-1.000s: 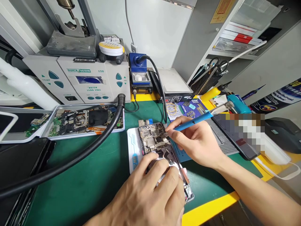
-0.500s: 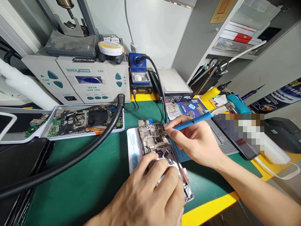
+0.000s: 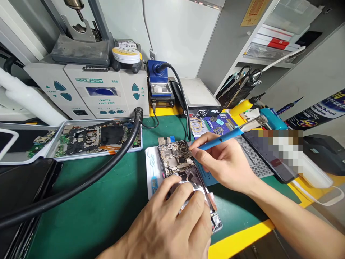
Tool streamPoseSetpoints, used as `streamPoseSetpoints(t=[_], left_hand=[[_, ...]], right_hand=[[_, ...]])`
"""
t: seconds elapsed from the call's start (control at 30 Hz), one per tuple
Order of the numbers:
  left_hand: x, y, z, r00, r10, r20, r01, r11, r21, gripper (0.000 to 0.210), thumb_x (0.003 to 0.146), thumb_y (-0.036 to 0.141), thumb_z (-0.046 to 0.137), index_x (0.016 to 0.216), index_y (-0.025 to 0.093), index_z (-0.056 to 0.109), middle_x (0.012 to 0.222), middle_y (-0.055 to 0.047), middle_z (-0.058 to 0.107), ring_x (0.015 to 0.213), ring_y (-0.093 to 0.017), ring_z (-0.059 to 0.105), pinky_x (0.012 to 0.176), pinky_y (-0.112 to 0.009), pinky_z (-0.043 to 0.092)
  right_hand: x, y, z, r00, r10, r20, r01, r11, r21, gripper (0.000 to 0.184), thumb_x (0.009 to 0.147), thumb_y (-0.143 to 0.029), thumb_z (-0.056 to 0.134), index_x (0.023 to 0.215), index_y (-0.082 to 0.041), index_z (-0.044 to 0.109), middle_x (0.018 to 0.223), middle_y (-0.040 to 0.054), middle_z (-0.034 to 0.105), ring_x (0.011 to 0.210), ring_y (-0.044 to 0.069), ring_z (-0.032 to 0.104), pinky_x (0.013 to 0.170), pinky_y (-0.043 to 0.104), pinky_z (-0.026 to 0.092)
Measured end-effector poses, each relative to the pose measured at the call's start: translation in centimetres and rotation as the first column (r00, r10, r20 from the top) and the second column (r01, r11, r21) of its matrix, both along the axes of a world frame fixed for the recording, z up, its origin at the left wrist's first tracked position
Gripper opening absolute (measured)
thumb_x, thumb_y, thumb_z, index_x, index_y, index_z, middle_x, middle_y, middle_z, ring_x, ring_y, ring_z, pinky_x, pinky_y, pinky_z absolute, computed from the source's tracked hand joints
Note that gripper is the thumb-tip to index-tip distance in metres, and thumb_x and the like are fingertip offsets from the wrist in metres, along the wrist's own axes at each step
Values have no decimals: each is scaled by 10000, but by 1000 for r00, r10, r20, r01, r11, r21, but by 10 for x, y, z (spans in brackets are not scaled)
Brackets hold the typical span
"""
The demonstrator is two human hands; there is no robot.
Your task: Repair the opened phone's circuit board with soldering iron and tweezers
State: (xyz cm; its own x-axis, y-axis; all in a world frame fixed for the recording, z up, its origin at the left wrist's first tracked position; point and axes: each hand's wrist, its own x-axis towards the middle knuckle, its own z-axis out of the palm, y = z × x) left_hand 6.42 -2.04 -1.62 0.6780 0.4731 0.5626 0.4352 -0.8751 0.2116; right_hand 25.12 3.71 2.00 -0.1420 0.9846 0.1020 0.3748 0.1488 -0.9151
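An opened phone [image 3: 178, 158] lies on a white repair pad, its circuit board exposed in the upper half and a ribbon cable sticking out at the top. My left hand [image 3: 172, 219] bends over the phone's lower half, fingertips pressing on it and holding it; the thumb is hidden. In my right hand [image 3: 223, 162] a slim blue-handled tool [image 3: 217, 140] is pinched like a pen. Its thin working tip is at the board's right edge, partly covered by the fingers. The tool's other end is flat and metallic, pointing up and right.
A hot air station [image 3: 91, 90] stands at the back left, its thick black hose [image 3: 107, 169] arching across the green mat. Opened device parts [image 3: 102, 138] lie in a tray before it. Behind are a soldering station [image 3: 160, 86] and hot plate [image 3: 202, 97]. A dark phone [image 3: 269, 158] lies right.
The blue tool's rear end has tipped slightly, while its working tip stays at the board's right edge. My left hand and the phone have not visibly moved.
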Motion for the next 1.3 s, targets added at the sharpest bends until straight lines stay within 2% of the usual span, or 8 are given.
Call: streamPoseSetpoints(t=[0.27,0.37,0.63,0.77,0.9,1.03,1.13,1.3], left_hand=[[1,1,1,1000,-4,11,4,1000,-2,221,913,162,542,1048,123,713,1015,-65,720,980,-273,637,942,-513,519],[1,1,0,1000,-3,9,3,1000,0,220,916,162,540,1050,124,709,1015,-66,719,983,-271,638,941,-510,522],[0,0,3,1000,5,3,-5,1000,4,200,926,170,534,1034,124,696,991,-71,709,978,-260,637,941,-498,531],[1,0,4,1000,7,9,-7,1000,-2,199,929,168,533,1029,128,700,993,-68,709,973,-257,632,945,-487,520],[1,0,2,1000,-8,16,8,1000,-4,195,932,176,539,1022,128,705,987,-61,707,971,-258,625,948,-486,510],[1,0,2,1000,1,18,-1,1000,-4,206,932,171,537,1035,124,708,1000,-70,711,984,-268,624,948,-497,512],[1,0,3,1000,5,11,-5,1000,-4,209,936,167,530,1041,123,704,1004,-72,712,989,-265,629,945,-497,516],[1,0,2,1000,2,5,-2,1000,-5,202,934,172,539,1041,124,704,1000,-67,709,988,-269,629,942,-502,516]], right_hand=[[1,1,-4,999,1,-37,-2,999,-34,47,876,-173,655,839,-162,681,671,-28,589,487,75,470,433,217,369],[0,0,-3,1000,-14,-19,14,1000,-16,73,877,-178,655,811,-156,676,708,-10,621,487,70,468,423,215,354],[-1,0,1,999,-35,19,34,999,22,59,838,-177,676,781,-164,682,769,29,680,574,109,561,457,221,393],[-1,0,0,1000,-17,8,17,1000,-10,47,829,-178,676,785,-163,680,719,5,652,499,80,485,424,216,353],[-2,0,0,999,-33,-11,33,999,-11,18,843,-166,664,826,-165,669,632,-34,592,475,75,466,431,212,352],[-2,0,0,1000,-8,-9,8,1000,-3,55,829,-140,656,779,-159,669,697,-14,629,500,72,482,433,211,357],[-1,0,-1,1000,-18,-18,17,1000,-13,45,852,-138,650,823,-163,675,658,-37,593,495,69,479,438,203,360],[0,0,-2,1000,-1,-28,1,1000,-1,61,847,-120,652,803,-152,680,719,-22,631,521,63,506,450,195,383]])
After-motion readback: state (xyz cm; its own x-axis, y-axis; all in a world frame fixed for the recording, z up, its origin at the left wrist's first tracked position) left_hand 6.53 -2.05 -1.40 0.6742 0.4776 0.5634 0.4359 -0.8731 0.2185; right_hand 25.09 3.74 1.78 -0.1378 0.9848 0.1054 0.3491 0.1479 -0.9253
